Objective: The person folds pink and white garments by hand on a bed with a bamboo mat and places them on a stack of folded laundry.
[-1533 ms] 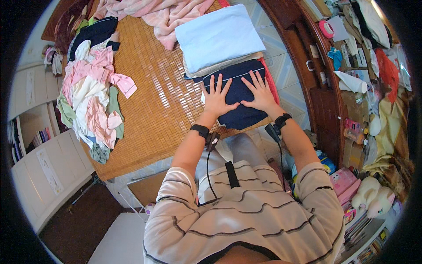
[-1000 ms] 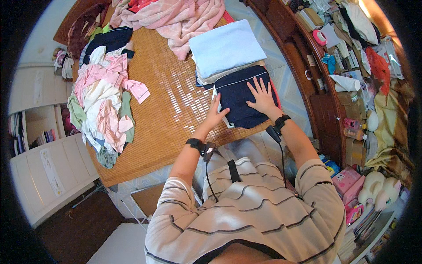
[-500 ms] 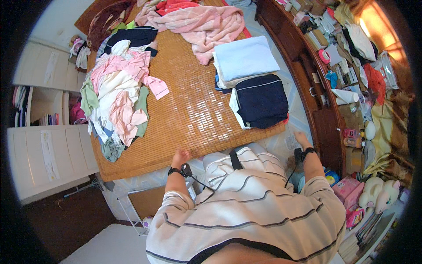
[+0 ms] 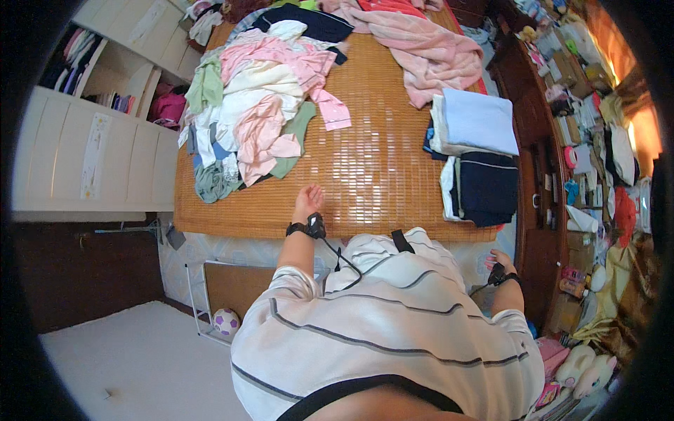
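My left hand (image 4: 309, 200) hovers at the near edge of a bamboo mat (image 4: 379, 161) with nothing in it, its fingers loosely stretched. Beyond it lies a loose heap of clothes (image 4: 256, 88) in pink, white and green. My right hand (image 4: 500, 261) hangs low beside the mat's near right corner, fingers apart and free of anything. Closest to that hand is a stack of folded dark navy clothes (image 4: 487, 188). Folded light blue cloth (image 4: 479, 123) lies just behind it on further folded pieces. Each wrist wears a black strap with a small device.
A pink fleece blanket (image 4: 439, 59) spreads over the far right of the mat. White cabinets (image 4: 91, 151) stand on the left; a dark wooden unit (image 4: 539, 182) and cluttered goods line the right. Behind on the left are a folding frame (image 4: 242, 288) and a ball (image 4: 226, 321).
My view has turned to the right, so the mat and clothes sit differently in it. My left hand now shows over the mat's near edge; both hands remain without any object.
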Motion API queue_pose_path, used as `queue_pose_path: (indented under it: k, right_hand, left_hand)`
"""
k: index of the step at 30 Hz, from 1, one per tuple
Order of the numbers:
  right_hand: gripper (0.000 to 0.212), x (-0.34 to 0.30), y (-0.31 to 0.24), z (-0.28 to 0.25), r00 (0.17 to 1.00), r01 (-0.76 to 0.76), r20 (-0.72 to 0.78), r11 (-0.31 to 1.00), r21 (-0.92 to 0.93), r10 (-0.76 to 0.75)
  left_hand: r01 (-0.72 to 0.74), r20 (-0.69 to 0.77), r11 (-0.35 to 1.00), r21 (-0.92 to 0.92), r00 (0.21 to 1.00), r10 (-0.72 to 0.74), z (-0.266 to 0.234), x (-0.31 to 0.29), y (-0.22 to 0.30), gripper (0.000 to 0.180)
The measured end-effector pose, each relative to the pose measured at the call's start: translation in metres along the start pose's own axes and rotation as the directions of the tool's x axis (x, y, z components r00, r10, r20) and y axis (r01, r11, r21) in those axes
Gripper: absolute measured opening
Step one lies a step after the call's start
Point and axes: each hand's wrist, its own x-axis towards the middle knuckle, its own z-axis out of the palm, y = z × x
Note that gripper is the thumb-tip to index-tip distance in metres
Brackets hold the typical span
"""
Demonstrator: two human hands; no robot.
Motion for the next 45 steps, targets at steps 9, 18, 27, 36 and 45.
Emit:
queue_pose_path:
  k: [9,18,27,36,45]
  right_hand:
    - [0.032,-0.029,-0.054,0.073,0.982,0.179,-0.030,0.969,-0.172,-0.186]
    - [0.031,-0.056,-0.054,0.127,0.995,0.096,0.014,0.927,-0.362,-0.098]
    - [0.027,-0.158,-0.068,0.135,0.990,-0.014,-0.141,0.955,-0.295,-0.029]
    - [0.029,-0.225,-0.083,0.153,0.969,-0.095,-0.245,0.924,-0.370,0.001]
    - [0.024,-0.222,-0.115,0.171,0.981,0.030,-0.163,0.907,-0.420,-0.108]
  left_hand:
    - [-0.034,0.079,0.994,0.107,0.997,0.026,-0.033,0.040,0.049,0.016]
    - [0.201,0.082,0.851,0.485,0.959,-0.273,-0.083,0.105,0.087,0.017]
    - [-0.106,0.201,0.936,0.337,0.979,0.038,0.011,0.156,0.222,0.016]
    - [-0.233,0.118,0.939,0.253,0.971,0.210,0.071,0.195,0.284,0.041]
    - [-0.074,0.189,0.968,-0.239,0.974,0.122,0.071,0.209,0.303,0.014]
